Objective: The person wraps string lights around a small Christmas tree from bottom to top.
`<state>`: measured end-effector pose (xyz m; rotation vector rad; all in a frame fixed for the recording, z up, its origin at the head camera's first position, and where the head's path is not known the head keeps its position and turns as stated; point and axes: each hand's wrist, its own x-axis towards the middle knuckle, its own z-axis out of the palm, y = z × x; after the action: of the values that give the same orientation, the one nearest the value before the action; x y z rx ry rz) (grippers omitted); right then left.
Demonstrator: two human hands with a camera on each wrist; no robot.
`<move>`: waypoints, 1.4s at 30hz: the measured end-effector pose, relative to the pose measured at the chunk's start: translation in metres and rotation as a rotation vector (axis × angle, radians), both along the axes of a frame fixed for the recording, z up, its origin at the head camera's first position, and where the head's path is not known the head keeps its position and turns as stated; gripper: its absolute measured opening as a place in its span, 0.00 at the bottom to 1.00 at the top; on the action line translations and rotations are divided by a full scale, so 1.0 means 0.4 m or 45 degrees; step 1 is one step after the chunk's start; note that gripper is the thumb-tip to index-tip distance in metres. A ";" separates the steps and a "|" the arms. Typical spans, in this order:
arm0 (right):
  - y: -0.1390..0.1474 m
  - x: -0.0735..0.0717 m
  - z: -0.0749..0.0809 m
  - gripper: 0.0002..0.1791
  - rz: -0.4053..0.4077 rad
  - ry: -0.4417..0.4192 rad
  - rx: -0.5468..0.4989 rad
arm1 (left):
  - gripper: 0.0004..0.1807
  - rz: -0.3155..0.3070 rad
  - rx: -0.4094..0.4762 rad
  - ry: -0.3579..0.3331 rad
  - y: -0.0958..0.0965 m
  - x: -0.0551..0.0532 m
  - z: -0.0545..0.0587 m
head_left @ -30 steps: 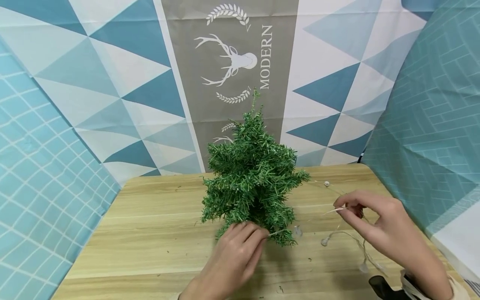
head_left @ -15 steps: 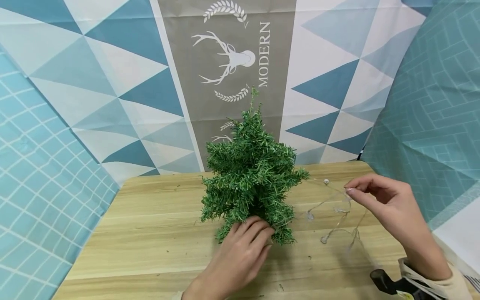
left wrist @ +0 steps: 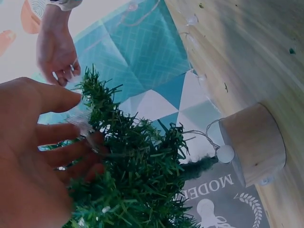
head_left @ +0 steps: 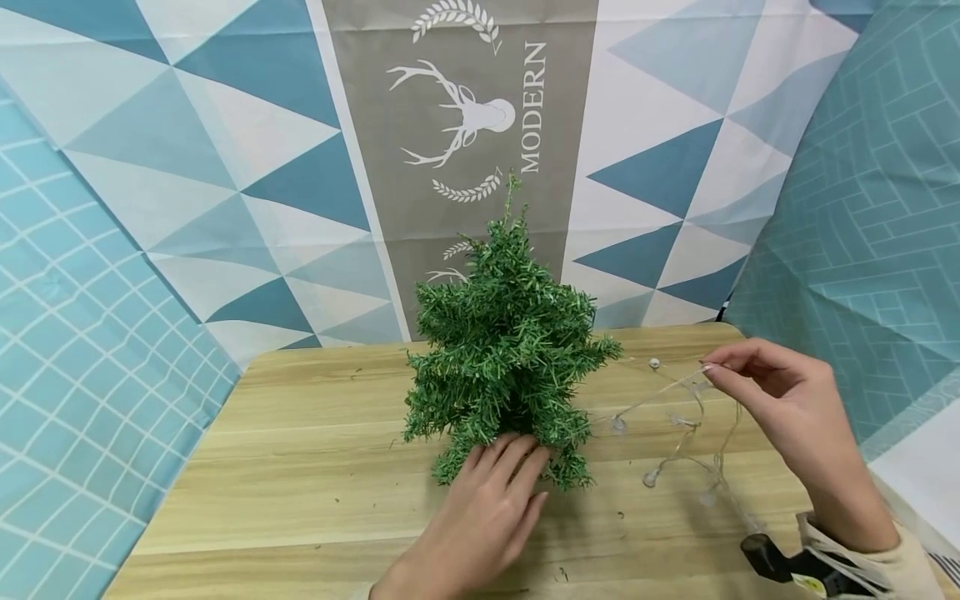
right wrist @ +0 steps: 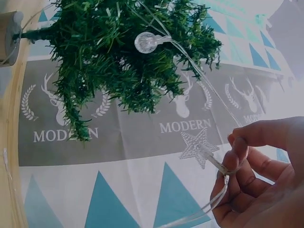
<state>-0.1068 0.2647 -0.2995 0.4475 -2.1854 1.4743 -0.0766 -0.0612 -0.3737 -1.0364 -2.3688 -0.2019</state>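
Note:
A small artificial Christmas tree (head_left: 502,358) stands upright on the table, on a round wooden base (left wrist: 256,142). My left hand (head_left: 483,508) reaches into its lower front branches; its fingers are extended and slightly spread, with a clear light (left wrist: 81,124) against them in the left wrist view. My right hand (head_left: 798,408), right of the tree, pinches the thin clear wire of a string of lights (right wrist: 209,85) between thumb and index finger. A clear star light (right wrist: 198,147) hangs by that hand, and a round clear bulb (right wrist: 146,42) shows before the branches.
More lights on the string, such as a bulb (head_left: 649,478), hang or lie over the right side of the wooden table (head_left: 300,467). A dark device (head_left: 783,562) is strapped at the right wrist. Patterned cloth (head_left: 652,167) rises behind the table.
My right hand has moved up and right with the wire, drawing it taut toward the tree. My left hand's fingers have shifted from the wire deeper into the branches and spread.

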 end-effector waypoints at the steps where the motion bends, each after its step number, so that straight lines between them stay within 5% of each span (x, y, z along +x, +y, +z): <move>1: 0.000 -0.005 -0.003 0.07 -0.016 0.012 0.019 | 0.25 0.025 -0.025 -0.014 0.000 0.001 -0.001; 4: 0.005 -0.026 -0.016 0.07 -0.075 0.039 0.094 | 0.26 0.048 -0.089 -0.035 0.003 0.003 -0.004; 7: 0.016 -0.044 -0.026 0.06 -0.143 0.037 0.146 | 0.23 -0.017 -0.069 -0.026 0.007 0.004 -0.005; 13: 0.041 -0.055 -0.038 0.07 -0.034 0.115 -0.084 | 0.16 -0.141 -0.010 0.017 0.009 0.005 -0.001; 20: 0.042 -0.060 -0.042 0.08 0.067 0.192 -0.185 | 0.23 -0.029 -0.022 -0.015 0.012 0.001 -0.001; 26: 0.023 -0.081 -0.049 0.10 0.096 0.370 -0.228 | 0.27 0.083 -0.053 -0.049 0.013 -0.003 -0.006; 31: 0.026 -0.101 -0.061 0.15 -0.094 0.392 -0.076 | 0.32 0.163 -0.141 -0.097 0.021 -0.008 -0.016; 37: 0.052 -0.120 -0.070 0.17 -0.522 0.161 0.062 | 0.33 0.212 -0.165 -0.159 0.020 -0.001 -0.021; 42: 0.079 -0.138 -0.091 0.11 -0.546 -0.005 0.071 | 0.33 0.227 -0.192 -0.180 0.017 0.009 -0.019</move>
<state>-0.1620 0.2965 -0.3359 -0.0123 -2.1570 1.1820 -0.0732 -0.0543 -0.3813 -0.8966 -2.6224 -0.0319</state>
